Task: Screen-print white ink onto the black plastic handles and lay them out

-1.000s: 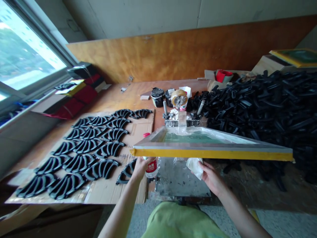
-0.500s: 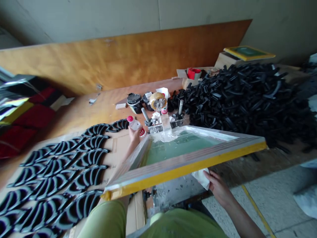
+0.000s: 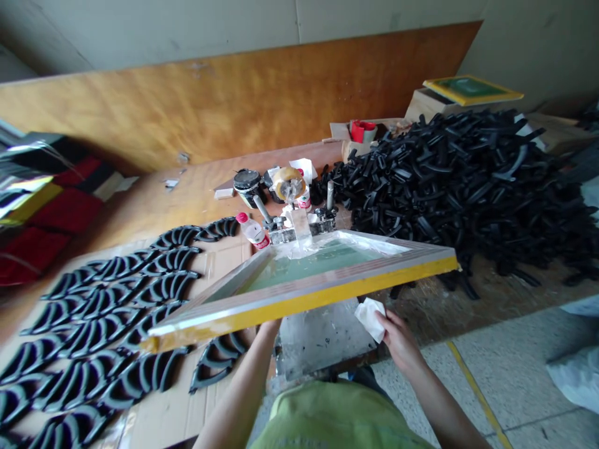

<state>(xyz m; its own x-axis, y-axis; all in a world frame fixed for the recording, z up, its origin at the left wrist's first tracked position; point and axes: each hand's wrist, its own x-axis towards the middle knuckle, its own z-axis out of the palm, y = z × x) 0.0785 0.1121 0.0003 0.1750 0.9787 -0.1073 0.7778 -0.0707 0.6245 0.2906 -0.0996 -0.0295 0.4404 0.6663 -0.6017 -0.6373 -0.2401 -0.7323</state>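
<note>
A screen-printing frame [image 3: 299, 296] with a yellow-taped front edge and green mesh is tilted up in front of me. My right hand [image 3: 397, 337] pinches a crumpled white tissue [image 3: 371, 319] just below the frame's front edge. Under the frame reaches my left hand [image 3: 269, 329]; its fingers are hidden behind it. Beneath lies a grey printing plate [image 3: 322, 340] with dark specks. Behind the frame's left side is a clear bottle [image 3: 253, 231] with a red cap, leaning slightly in view, with no hand on it.
Rows of curved black parts [image 3: 88, 324] lie on cardboard [image 3: 159, 415] at left. A large heap of black parts [image 3: 449, 181] fills the right. Ink tubs [image 3: 248, 186] and a tape roll [image 3: 289, 184] are behind the hinge clamps [image 3: 283, 234]. Another screen [image 3: 472, 90] rests back right.
My left hand has let go of the bottle and moved back under the frame. The right hand keeps the tissue, slightly further left and higher in view. The whole view has shifted a little.
</note>
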